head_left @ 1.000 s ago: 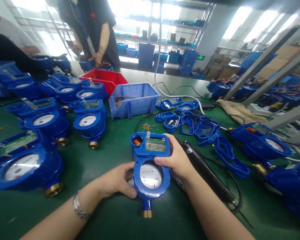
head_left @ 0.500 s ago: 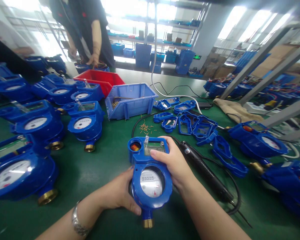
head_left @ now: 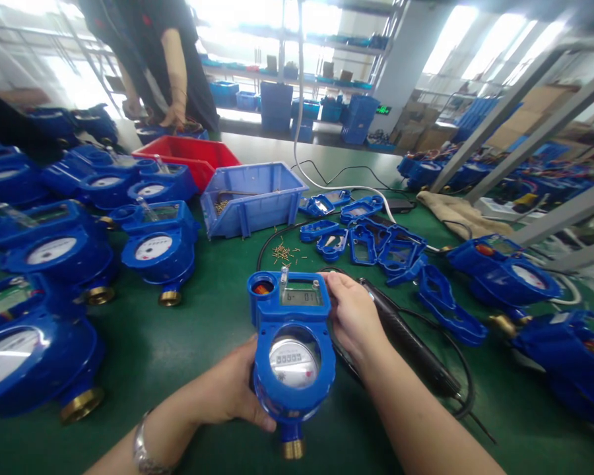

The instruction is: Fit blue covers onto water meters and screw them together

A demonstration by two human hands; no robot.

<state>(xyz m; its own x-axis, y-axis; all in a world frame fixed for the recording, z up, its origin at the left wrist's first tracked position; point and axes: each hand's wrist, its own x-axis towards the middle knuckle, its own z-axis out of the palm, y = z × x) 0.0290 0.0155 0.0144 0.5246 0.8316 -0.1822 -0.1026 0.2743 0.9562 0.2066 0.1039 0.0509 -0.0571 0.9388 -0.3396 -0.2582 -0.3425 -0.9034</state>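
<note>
A blue water meter (head_left: 292,316) is held upright above the green bench, its round dial facing me and a brass pipe end at the bottom. Wrapped round its lower left side is my left hand (head_left: 232,386), thumb near the brass end. My right hand (head_left: 355,315) grips the upper right edge by the small LCD window, which shows characters. An orange part sits inside the round opening at the meter's upper left. Beyond the meter lies a scatter of small brass screws (head_left: 283,253). A black electric screwdriver (head_left: 410,343) rests right of my right hand.
Several assembled meters (head_left: 161,244) stand at left, others (head_left: 505,270) at right. A blue bin (head_left: 255,208) and a red bin (head_left: 188,157) sit farther back. Blue cover frames (head_left: 400,251) lie right of centre among cables. A co-worker's hand (head_left: 174,113) works across the bench.
My right thumb has moved off the LCD window to the meter's right edge, uncovering the display. The meter is turned slightly and sits a little farther left in view.
</note>
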